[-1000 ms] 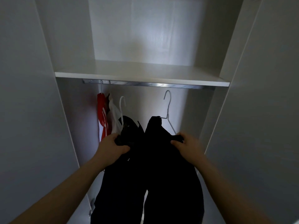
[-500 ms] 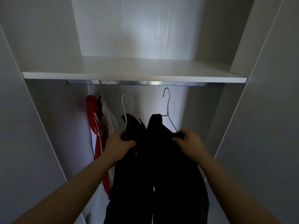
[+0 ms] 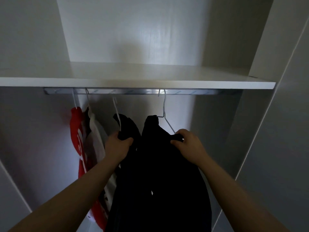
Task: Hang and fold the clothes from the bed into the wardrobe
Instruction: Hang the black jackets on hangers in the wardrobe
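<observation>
Inside the wardrobe point(image 3: 133, 30), two black garments hang side by side below the shelf point(image 3: 133, 82), and each hand has hold of one. The left hand point(image 3: 117, 144) has its fingers and thumb curled tight round a bunched shoulder of the left black garment point(image 3: 128, 126), which sits on a white hanger point(image 3: 117, 113). That hanger's hook rises close under the rail point(image 3: 130, 92), but I cannot tell whether it catches it. The right hand point(image 3: 187, 143) is clamped on the near shoulder of the right black garment point(image 3: 160, 164), just where the sloping arm of the wire hanger point(image 3: 164, 111) runs into the cloth. This hanger's hook lies over the rail. The two black garments touch along their inner edges and fall out of view at the bottom. To the left, a red garment point(image 3: 76, 128) and a white garment point(image 3: 96, 136) hang from the same rail, pressed close together near the wardrobe's left wall, the white one just beside the left forearm.
</observation>
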